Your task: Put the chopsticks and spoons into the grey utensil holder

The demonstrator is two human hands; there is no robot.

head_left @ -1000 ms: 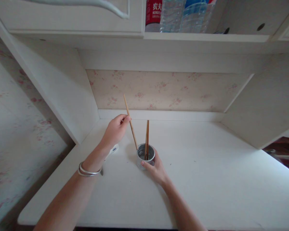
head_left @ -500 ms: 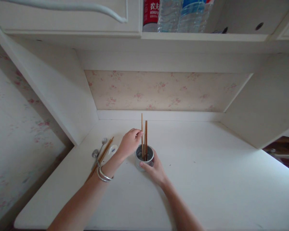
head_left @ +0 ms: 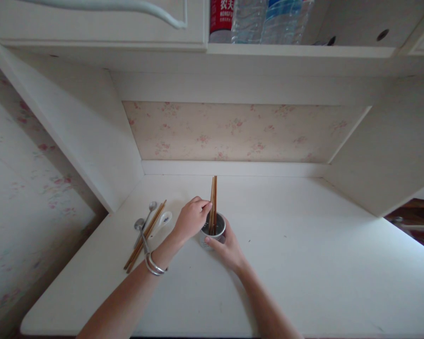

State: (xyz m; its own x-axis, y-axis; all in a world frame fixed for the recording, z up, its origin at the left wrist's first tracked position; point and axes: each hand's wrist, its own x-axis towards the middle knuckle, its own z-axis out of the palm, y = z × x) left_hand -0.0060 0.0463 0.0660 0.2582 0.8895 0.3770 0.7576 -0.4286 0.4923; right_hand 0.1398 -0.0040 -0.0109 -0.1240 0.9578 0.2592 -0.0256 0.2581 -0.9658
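A small round metal cup stands on the white desk and holds three upright wooden chopsticks. My left hand, with silver bangles on the wrist, pinches one of these chopsticks just above the cup's rim. My right hand wraps around the near side of the cup and steadies it. To the left of my left hand lie two more chopsticks, two metal spoons and a white ceramic spoon, flat on the desk.
The desk sits in an alcove with a slanted white panel on the left and another on the right. A shelf above carries water bottles. Floral wallpaper backs the alcove.
My left hand has lowered the chopstick from a tilted position above the cup into the cup, beside the other two. My right hand has stayed on the cup.
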